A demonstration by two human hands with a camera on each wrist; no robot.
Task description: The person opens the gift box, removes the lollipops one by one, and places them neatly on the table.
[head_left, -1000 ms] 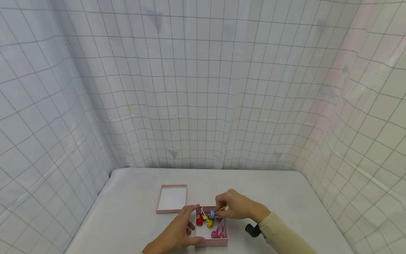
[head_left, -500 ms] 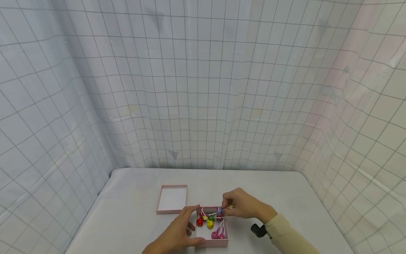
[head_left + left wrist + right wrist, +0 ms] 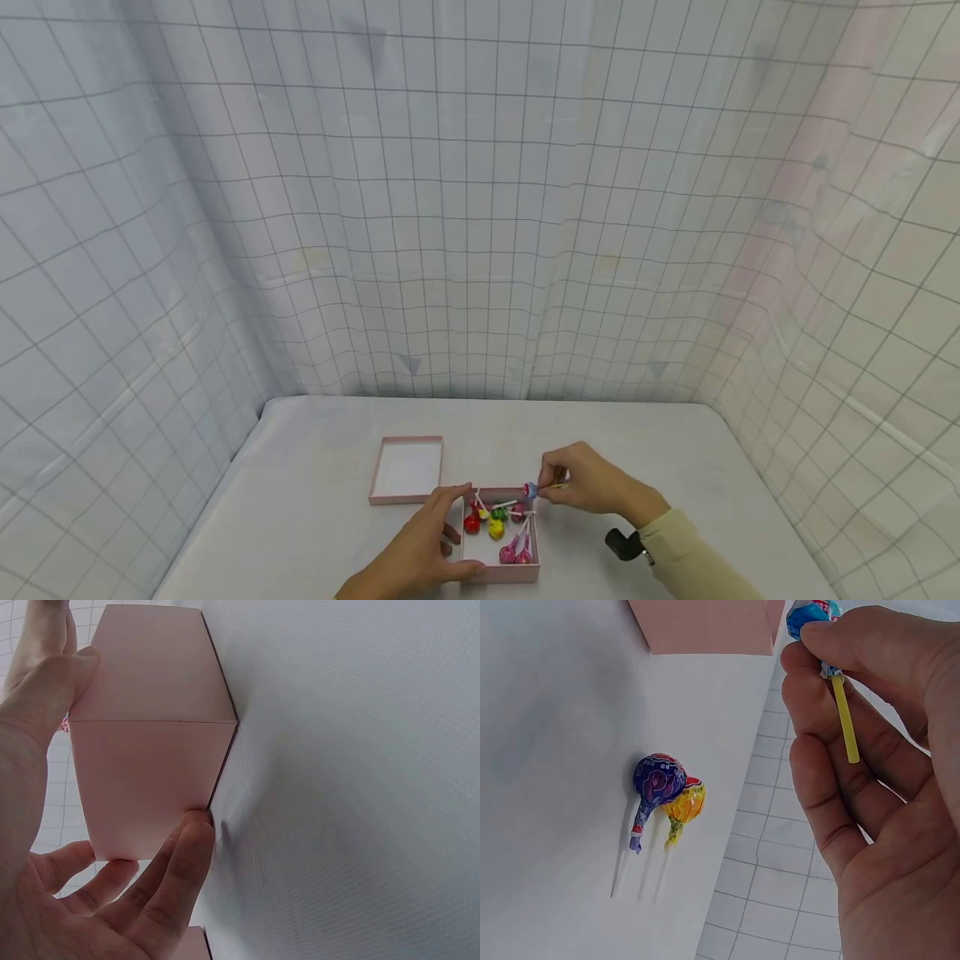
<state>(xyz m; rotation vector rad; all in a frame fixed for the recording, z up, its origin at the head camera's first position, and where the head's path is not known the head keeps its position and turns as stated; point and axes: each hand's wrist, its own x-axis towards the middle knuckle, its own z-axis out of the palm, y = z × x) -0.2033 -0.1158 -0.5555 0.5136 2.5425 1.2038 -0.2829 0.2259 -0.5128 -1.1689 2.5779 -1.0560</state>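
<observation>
My left hand [image 3: 422, 546] holds an open pink box [image 3: 501, 574], thumb at its near wall and fingers along its left side and far corner. Inside lie several wrapped lollipops: a red one [image 3: 472, 523], a yellow one [image 3: 496, 528], a green one [image 3: 499, 514] and pink ones [image 3: 508, 553]. My right hand [image 3: 592, 485] pinches a blue-wrapped lollipop [image 3: 810, 618] with a yellow stick, just beyond the box's far right corner. In the right wrist view, a purple lollipop [image 3: 659, 780] and a yellow-orange lollipop [image 3: 687, 804] lie on the table beside the box.
A pink-rimmed shallow lid [image 3: 408, 469], white inside, lies on the white table [image 3: 315, 475] to the far left of the box. White checked curtains [image 3: 480, 250] enclose the table at the back and both sides.
My right hand has lifted the blue lollipop from among the others and carried it rightward to the box's far right corner. My left hand stays on the box.
</observation>
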